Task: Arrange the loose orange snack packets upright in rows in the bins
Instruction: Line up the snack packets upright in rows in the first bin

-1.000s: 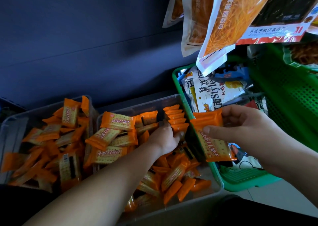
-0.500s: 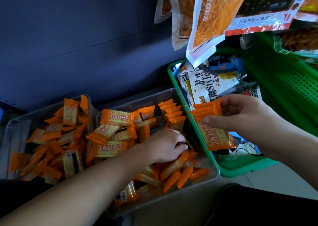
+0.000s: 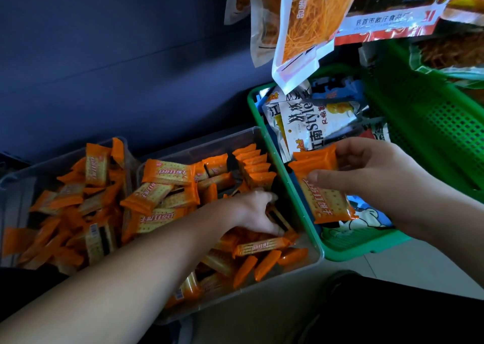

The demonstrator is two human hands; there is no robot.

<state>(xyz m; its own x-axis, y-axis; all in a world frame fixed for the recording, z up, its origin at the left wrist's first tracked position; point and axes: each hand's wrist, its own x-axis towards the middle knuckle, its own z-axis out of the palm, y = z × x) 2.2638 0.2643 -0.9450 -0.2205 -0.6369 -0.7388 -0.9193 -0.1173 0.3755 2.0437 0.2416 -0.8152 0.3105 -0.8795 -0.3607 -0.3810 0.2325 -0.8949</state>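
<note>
— Where are the two hands?

— Apart. The left hand (image 3: pixel 251 210) reaches down into the right clear bin (image 3: pixel 319 249). The right hand (image 3: pixel 372 176) is raised over the green basket (image 3: pixel 348 252) beside that bin.

— Are they holding anything?

— The right hand grips a stack of orange packets (image 3: pixel 322 189), with the thumb across the printed front and the fingers curled behind. The left hand's fingers and thumb curl round a single packet (image 3: pixel 275 216) with a dark edge, low against the bin's right wall.

— And the packets in the bins?

— At the back right corner of the right clear bin, an upright row (image 3: pixel 255 163) stands on edge, packed close. The other loose packets (image 3: pixel 162 194) lie jumbled, some flat and some tilted, in front of the row and to its left. The left clear bin (image 3: pixel 15 178) holds only a jumbled heap, and a few packets there lean against its back wall.

— What else is around?

— The green basket holds assorted snack bags (image 3: pixel 306 126), one of them white with black lettering. Several hanging bags (image 3: pixel 306 21) with orange fronts dangle above the basket's far end. I cannot make out what the bins sit on.
</note>
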